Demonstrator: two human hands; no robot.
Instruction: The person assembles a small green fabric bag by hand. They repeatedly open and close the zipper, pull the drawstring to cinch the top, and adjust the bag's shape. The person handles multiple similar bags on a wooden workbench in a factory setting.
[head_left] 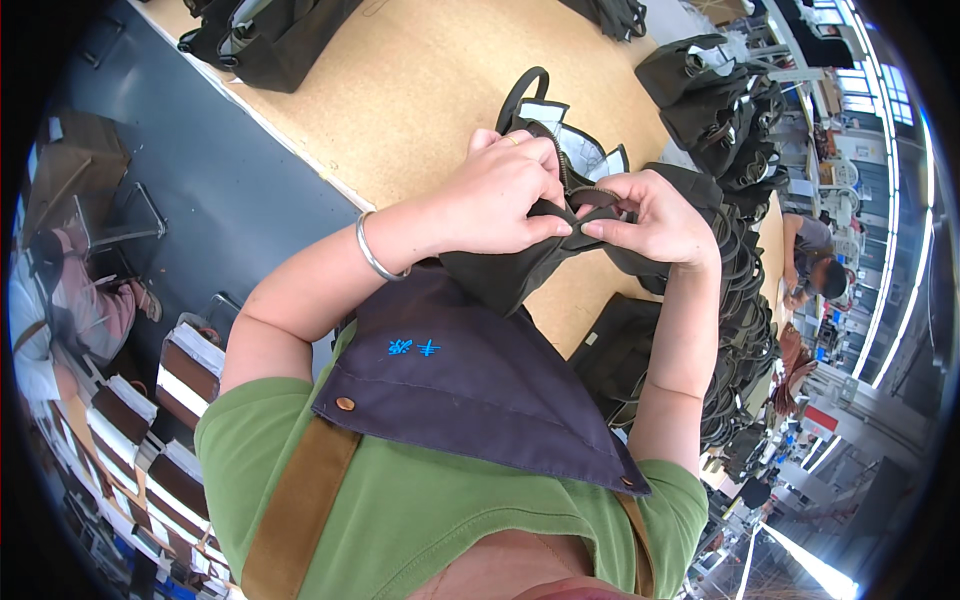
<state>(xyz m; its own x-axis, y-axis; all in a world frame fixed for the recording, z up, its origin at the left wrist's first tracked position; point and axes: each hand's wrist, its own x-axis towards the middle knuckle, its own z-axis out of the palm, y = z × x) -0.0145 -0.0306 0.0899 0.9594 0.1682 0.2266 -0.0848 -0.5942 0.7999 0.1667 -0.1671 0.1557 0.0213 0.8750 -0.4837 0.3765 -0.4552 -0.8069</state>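
Observation:
A dark olive-black fabric bag [512,262] with a looped handle, a pale lining and a zipper along its opening is held up in front of me over the table. My left hand [508,190] is closed on the bag's edge, thumb and fingers pinching the fabric beside the zipper. Close against it, my right hand [655,215] pinches the other side of the same opening, its thumb almost meeting the left one. The fingertips of both hands are partly hidden in the folds of cloth.
The tan worktable [400,90] carries another black bag [285,45] at the far left. Dark bags [735,250] are piled along the right, and a flat black bag [610,345] lies near my right forearm. A person [815,255] sits beyond the pile; brown-and-white stacks [185,375] stand at left.

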